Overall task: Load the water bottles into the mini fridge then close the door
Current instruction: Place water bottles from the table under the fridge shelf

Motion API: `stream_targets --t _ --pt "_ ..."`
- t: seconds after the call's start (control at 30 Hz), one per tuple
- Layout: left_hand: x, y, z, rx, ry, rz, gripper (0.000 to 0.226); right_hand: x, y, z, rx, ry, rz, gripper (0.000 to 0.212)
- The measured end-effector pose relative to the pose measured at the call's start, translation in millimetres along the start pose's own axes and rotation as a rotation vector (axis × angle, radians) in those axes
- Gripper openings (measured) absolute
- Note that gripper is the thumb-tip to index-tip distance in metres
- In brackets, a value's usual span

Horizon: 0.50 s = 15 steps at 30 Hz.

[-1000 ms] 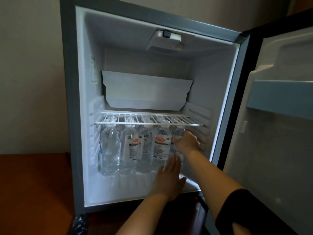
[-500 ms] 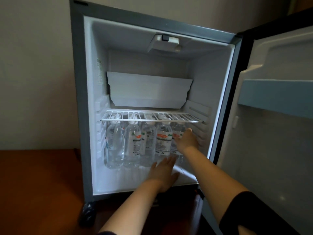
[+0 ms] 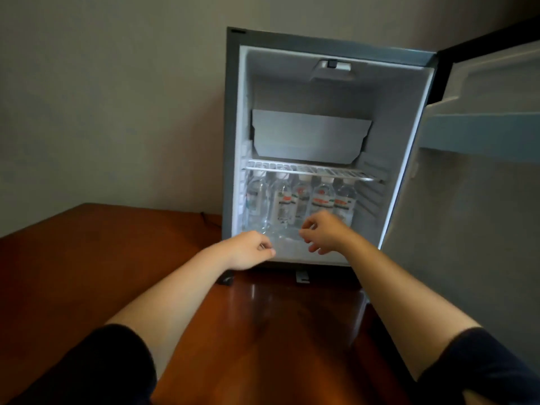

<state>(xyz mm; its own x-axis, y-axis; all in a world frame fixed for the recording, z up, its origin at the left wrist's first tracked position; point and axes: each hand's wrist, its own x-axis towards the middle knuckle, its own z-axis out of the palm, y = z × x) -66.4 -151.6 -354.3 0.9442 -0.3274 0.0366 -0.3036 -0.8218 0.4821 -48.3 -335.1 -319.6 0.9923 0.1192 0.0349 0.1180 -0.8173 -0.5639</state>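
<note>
The mini fridge [image 3: 230,141] stands on a wooden surface with its door [image 3: 473,217] swung wide to the right. Several clear water bottles [image 3: 321,200] with white caps stand upright in a row on the fridge floor, under the white wire shelf [image 3: 309,170]. My left hand [image 3: 248,249] hovers at the lower front edge of the fridge, fingers loosely curled, holding nothing. My right hand [image 3: 323,233] is just in front of the bottles, fingers bent and apart, touching none of them.
A grey cooling plate [image 3: 306,138] hangs at the back above the shelf. The door carries a bluish shelf rail [image 3: 479,133]. The wooden top [image 3: 87,252] stretches to the left, with a plain wall [image 3: 117,97] behind it.
Both hands have drawn back out of the fridge; the right hand has let go of the rightmost bottle. The view has pulled back and the fridge now sits further right.
</note>
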Motion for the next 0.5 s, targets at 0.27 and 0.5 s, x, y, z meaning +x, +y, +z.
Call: stream_targets --t 0.27,0.5 --pt "-122 -42 -15 0.061 0.07 -0.184 0.033 -60 -46 60 -0.045 -0.221 -0.184 0.016" --pt "-227 -85 -16 0.077 0.141 -0.36 0.032 -98 -98 135 -0.058 -0.333 -0.392 0.02"
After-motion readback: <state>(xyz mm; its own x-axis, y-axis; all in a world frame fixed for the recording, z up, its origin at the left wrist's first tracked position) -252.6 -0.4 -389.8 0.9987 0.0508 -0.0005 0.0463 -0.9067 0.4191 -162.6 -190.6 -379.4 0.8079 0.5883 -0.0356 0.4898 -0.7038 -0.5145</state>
